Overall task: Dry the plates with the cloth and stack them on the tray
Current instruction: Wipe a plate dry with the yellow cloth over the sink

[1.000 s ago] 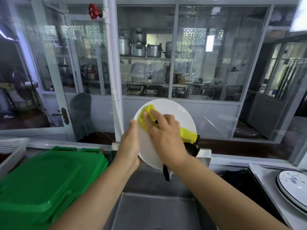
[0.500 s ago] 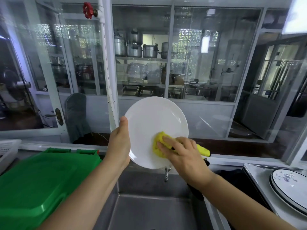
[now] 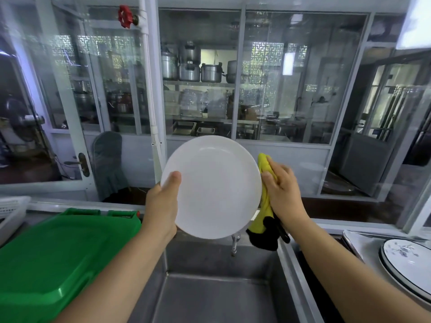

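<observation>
No text to read in this view.
No letters, numbers, brand marks or signs can be read on any surface here. The plate at the right edge point(image 3: 407, 266) carries only a painted blue-grey branch pattern, not writing, and the lattice shapes reflected in the glass wall point(image 3: 303, 73) are ornament, not characters.

Ahead of me stands a glass partition point(image 3: 279, 78) in pale frames; behind it, metal pots point(image 3: 189, 64) crowd a shelf above steel trays point(image 3: 184, 127); a white pipe point(image 3: 149, 89) rises in front with a red valve wheel point(image 3: 125, 16) near its top; a grey covered chair point(image 3: 107, 159) sits lower left beside a door handle point(image 3: 80, 163); daylight glows through patterned screens point(image 3: 268, 52); below me lies a steel sink basin point(image 3: 210, 287).
</observation>
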